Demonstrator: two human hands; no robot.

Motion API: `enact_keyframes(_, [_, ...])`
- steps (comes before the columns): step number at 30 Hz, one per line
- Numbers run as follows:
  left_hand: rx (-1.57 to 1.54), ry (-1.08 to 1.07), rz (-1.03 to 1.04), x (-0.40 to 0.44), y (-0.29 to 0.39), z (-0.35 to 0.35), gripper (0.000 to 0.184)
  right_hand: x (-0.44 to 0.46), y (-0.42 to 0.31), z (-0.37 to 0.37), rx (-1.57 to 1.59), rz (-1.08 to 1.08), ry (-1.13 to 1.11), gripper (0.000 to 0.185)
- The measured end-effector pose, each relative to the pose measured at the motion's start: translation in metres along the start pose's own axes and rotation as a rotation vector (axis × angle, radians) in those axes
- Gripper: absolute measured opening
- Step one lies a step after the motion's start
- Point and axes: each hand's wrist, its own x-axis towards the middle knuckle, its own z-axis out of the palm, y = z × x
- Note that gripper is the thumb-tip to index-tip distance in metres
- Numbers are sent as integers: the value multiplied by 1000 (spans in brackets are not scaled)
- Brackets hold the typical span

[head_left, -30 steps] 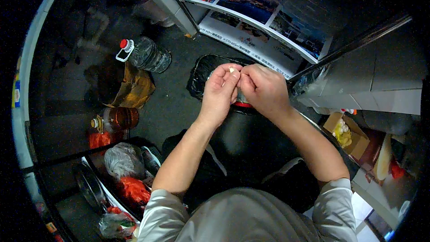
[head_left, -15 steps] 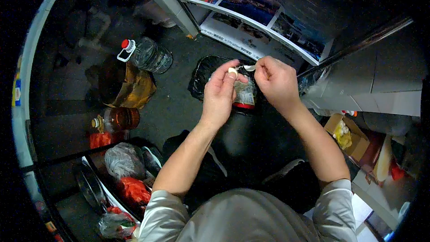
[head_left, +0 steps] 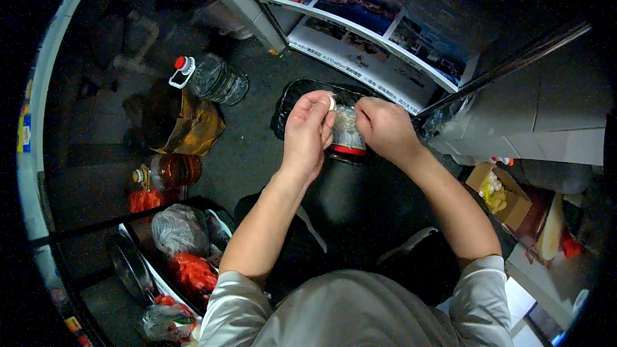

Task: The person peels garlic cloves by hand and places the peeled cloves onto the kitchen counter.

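Observation:
Pinched between the thumb and fingers of my left hand (head_left: 306,130) is a small white garlic clove (head_left: 331,103). Just to its right, my right hand (head_left: 385,125) is closed, its fingertips curled inward; whatever it holds, if anything, is hidden. A small gap separates the two hands. Beneath them a bin lined with a black bag (head_left: 283,112) stands on the dark floor. A clear package with a printed label and a red band (head_left: 348,150) shows below and between my hands, partly covered by them.
To the left stand a large water bottle (head_left: 222,80), a brown paper bag (head_left: 199,125) and an amber liquid bottle (head_left: 177,171). Plastic bags (head_left: 180,230) fill the lower left. A cardboard box (head_left: 514,202) with pale items sits right. A printed panel (head_left: 360,48) spans the back.
My right hand has moved left and slightly down, nearer my left hand. The thin white peel seen at its fingertips is out of sight. My left fingers have curled closer around the clove.

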Motion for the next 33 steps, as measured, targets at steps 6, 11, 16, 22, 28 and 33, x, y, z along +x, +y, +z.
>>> enact_keyframes(6, [-105,-72,-26,-1,-1,-2,14,7,-28,-15,269,-122,166,15])
enact_keyframes(11, [-45,-91,-12,-1,-5,0,12,6,-33,-14,271,-128,171,13])
enact_keyframes(16, [15,-52,5,-2,-6,5,11,6,-30,-9,246,-100,169,15])
enact_keyframes(22, [19,-67,29,-1,-10,6,10,5,-33,-7,225,-73,190,14])
enact_keyframes(28, [47,-69,73,-2,-11,8,11,3,-38,-7,318,41,213,14])
enact_keyframes(33, [29,-103,92,0,-12,5,15,4,-34,-7,390,75,244,15])
